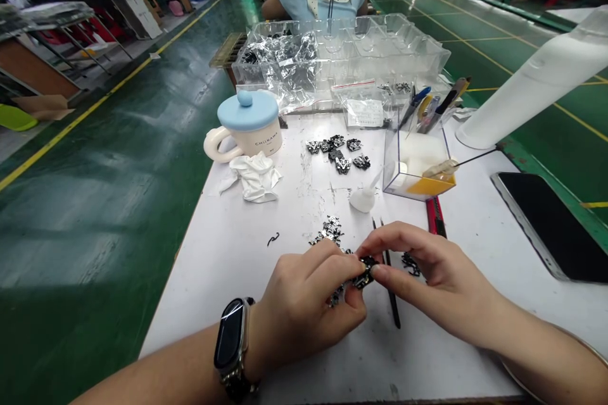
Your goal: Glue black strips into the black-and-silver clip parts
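Note:
Between my two hands is a small black and silver metal part (365,273), partly covered by fingers. My left hand (313,288) is closed, pinching its left side between thumb and forefinger. From the right, my right hand (422,266) grips the same part with thumb and fingertip. Beneath and behind the left hand lies a pile of small silver pieces (332,228). Black tweezers (393,304) lie under the hands, pointing away from me. Several small black pieces (411,264) show beside the right hand. Further back sit several similar black and silver parts (342,164).
A lidded mug (259,130) and a crumpled white tissue (256,178) stand at the left. Behind the right hand are a small white squeeze bottle (363,200), a clear pen holder (418,164) and a phone (551,221). Clear divided trays (380,44) line the back; a person sits beyond.

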A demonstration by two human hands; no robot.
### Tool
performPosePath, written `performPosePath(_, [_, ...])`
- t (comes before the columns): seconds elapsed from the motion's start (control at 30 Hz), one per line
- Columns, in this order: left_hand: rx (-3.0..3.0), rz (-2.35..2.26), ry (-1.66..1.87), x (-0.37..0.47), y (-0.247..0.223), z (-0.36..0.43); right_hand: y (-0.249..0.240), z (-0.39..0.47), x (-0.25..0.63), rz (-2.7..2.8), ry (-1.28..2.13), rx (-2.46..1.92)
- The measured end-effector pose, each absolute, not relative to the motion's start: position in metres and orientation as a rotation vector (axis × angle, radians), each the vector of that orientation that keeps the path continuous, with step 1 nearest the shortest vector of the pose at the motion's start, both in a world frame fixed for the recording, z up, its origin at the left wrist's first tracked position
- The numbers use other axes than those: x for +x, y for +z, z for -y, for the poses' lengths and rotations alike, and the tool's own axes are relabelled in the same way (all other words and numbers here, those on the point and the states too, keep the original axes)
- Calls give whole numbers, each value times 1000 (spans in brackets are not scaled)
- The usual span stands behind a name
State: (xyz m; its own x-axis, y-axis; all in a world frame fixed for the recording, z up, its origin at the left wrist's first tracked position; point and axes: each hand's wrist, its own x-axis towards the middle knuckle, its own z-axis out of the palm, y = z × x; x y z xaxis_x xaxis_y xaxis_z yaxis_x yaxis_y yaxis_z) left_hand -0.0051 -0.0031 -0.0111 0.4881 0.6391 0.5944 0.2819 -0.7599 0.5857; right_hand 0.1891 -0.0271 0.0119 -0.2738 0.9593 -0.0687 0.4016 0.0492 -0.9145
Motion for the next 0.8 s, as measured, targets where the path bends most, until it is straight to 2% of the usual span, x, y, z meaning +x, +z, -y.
performPosePath(0.27, [2381, -800, 1045, -6, -8, 4, 13, 26, 188, 1753, 1169, -1375])
performPosePath(0.8, [2419, -825, 1045, -7, -3, 5, 8, 25, 188, 1662, 1218, -1237])
